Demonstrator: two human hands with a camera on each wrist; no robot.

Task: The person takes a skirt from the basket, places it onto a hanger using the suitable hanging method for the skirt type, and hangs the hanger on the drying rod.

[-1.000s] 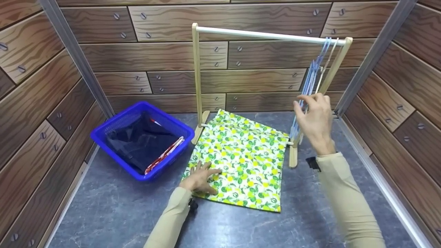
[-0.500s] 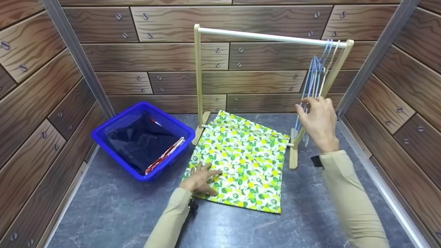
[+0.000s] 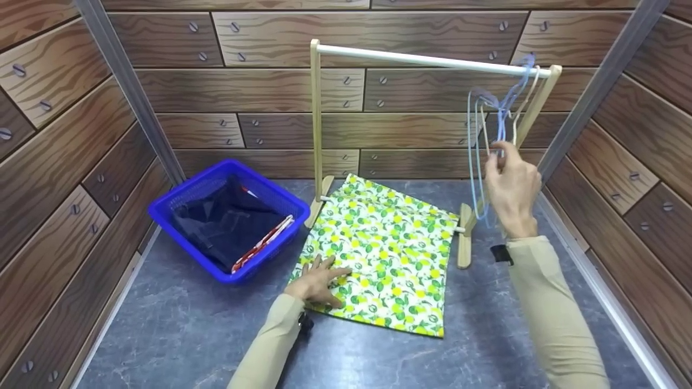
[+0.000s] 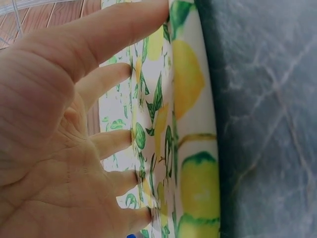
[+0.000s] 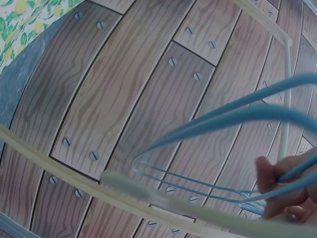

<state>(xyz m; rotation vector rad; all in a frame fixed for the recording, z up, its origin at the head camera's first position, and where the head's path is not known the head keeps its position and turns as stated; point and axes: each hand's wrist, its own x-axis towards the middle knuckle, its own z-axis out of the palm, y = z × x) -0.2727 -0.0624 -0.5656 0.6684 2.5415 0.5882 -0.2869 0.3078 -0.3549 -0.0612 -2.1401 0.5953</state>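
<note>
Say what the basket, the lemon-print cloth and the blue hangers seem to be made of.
Basket: probably plastic, slightly glossy, with perforated walls.
Lemon-print cloth: seemingly matte fabric, fibre unclear, with soft creases.
Blue hangers: smooth, perhaps plastic-coated wire, judging by thin, rounded rods.

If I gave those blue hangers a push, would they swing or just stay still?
The blue hangers would probably swing, since they hang by their hooks from the white bar, though the right hand gripping there might steady them. They're likely light, being just thin loops. They may catch on each other, because they're bunched close together.
</note>
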